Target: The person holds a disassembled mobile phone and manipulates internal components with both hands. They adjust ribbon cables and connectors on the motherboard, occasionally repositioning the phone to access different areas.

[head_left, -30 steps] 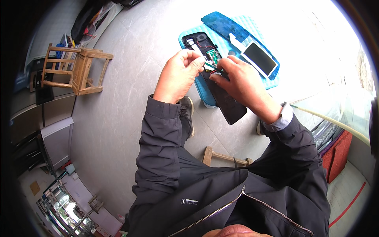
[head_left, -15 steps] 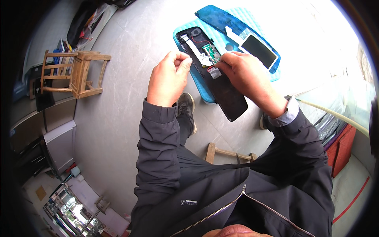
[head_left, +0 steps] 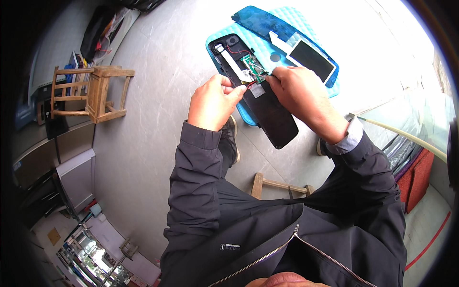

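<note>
A long black plastic housing [head_left: 275, 119] lies open on a light-blue stool [head_left: 217, 37], its lower end jutting past the stool's edge. Inside it are a green circuit board [head_left: 254, 67], a white ribbon cable [head_left: 232, 62], a round speaker [head_left: 232, 41], thin red wires and a silvery patch [head_left: 257, 90]. My right hand [head_left: 299, 91] is closed, thumb and forefinger pinching the board's right edge. My left hand [head_left: 213, 103] is closed in a pinch at the housing's left side, near the ribbon's lower end; whatever lies between its fingertips is too small to tell.
Beside the housing, a blue film-covered panel [head_left: 265, 23] carries a white-framed dark screen [head_left: 311, 60] with a white flap. A wooden chair [head_left: 98, 93] stands at the left, and a low wooden piece [head_left: 282, 185] between my legs. Glass sheets [head_left: 406, 115] lean at the right.
My left hand has moved right and down to the housing, near the ribbon's end. My right hand has shifted slightly right, and more of the circuit board now shows.
</note>
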A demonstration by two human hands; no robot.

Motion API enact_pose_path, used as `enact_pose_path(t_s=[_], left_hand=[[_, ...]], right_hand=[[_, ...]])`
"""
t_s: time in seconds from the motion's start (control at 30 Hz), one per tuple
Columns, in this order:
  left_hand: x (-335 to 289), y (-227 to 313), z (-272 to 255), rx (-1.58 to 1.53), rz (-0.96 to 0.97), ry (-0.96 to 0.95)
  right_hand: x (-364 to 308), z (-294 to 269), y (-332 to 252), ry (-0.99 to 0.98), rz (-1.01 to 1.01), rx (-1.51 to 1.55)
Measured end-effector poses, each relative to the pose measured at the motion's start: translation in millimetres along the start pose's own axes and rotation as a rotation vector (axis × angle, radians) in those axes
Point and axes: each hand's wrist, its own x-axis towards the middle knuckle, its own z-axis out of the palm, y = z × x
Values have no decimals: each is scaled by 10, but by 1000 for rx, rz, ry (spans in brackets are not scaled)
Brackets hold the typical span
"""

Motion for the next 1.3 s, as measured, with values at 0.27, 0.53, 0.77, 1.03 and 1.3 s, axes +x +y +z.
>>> enact_pose_path(t_s=[0.27,0.53,0.77,1.03,1.3], left_hand=[[16,-91,19,-71,7,25],[51,-184,33,-192,13,-1],[7,-164,-68,-390,27,-16],[-219,83,-225,-639,74,49],[-323,234,-220,-781,178,146]], right_hand=[[31,57,-17,-1,66,138],[48,33,-42,-31,129,193],[113,-118,-62,-112,289,553],[-13,-376,-201,-59,312,784],[-117,-428,-275,7,283,845]])
